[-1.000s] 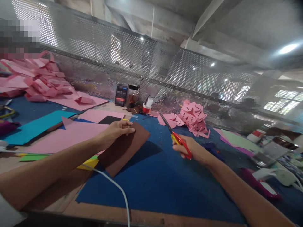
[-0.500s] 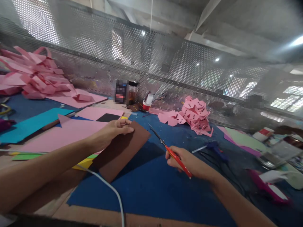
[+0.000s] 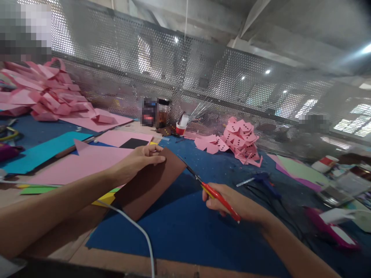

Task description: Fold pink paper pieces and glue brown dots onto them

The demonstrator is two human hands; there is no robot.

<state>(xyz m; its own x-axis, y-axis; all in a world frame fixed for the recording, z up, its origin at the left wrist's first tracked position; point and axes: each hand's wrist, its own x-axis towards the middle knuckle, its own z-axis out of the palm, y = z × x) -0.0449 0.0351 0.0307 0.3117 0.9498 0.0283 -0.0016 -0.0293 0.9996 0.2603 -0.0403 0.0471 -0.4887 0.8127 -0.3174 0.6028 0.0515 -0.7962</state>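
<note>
My left hand (image 3: 138, 161) pinches the far edge of a brown paper sheet (image 3: 147, 184) and holds it lifted over the blue mat (image 3: 185, 227). My right hand (image 3: 232, 202) grips red-handled scissors (image 3: 213, 191), whose blade tips reach the sheet's right edge. A large pink sheet (image 3: 87, 164) lies under my left forearm.
A heap of pink cut shapes (image 3: 239, 141) lies at the back centre, a bigger pink pile (image 3: 46, 92) at back left. Jars (image 3: 155, 112) and a red cup (image 3: 180, 129) stand by the perforated metal screen (image 3: 203, 85). A white cable (image 3: 136, 227) crosses the near edge; a blue tool (image 3: 261, 179) and clutter sit right.
My right hand has carried the scissors left and lower, from pointing up and away to touching the brown sheet's right edge. My left hand has kept holding the sheet.
</note>
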